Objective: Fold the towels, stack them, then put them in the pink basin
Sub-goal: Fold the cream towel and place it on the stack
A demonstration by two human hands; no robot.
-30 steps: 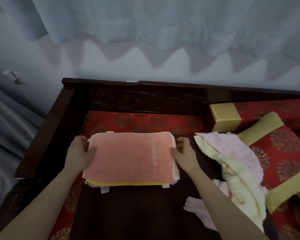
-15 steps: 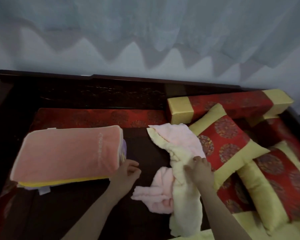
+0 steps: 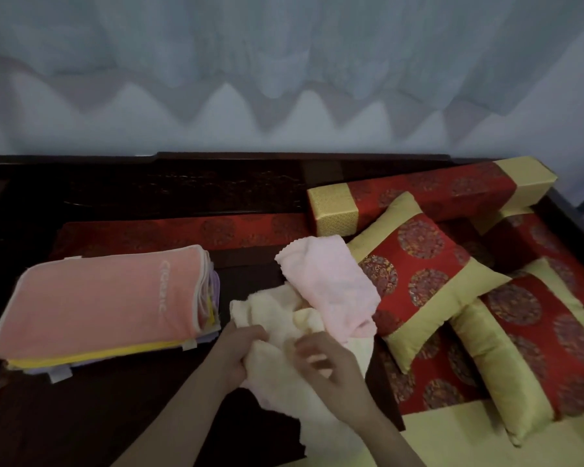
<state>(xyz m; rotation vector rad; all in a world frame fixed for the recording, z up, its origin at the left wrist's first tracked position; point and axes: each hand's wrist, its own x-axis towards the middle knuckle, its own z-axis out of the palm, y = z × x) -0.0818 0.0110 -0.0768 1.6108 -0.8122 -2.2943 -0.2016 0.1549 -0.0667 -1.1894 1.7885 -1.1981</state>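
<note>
A stack of folded towels (image 3: pixel 102 305) lies at the left on the dark wooden surface, a salmon-pink one on top, with yellow and lilac edges below. Right of it lies a crumpled cream towel (image 3: pixel 277 318), and a pale pink towel (image 3: pixel 327 281) is draped over its far part. My left hand (image 3: pixel 236 352) grips a bunch of the cream towel near its left edge. My right hand (image 3: pixel 327 362) pinches the same towel just to the right, fingers curled into the cloth. The pink basin is not in view.
Red and gold cushions (image 3: pixel 418 274) and a long bolster (image 3: pixel 418 197) fill the right side. A dark carved wooden backrest (image 3: pixel 182 183) runs along the back, with a pale curtain (image 3: pixel 284 62) behind. A red mat (image 3: pixel 182 230) lies behind the stack.
My hands left the folded stack and moved right to the loose towels. Both now hold the cream towel, which is bunched up nearer me. The view has swung to the right.
</note>
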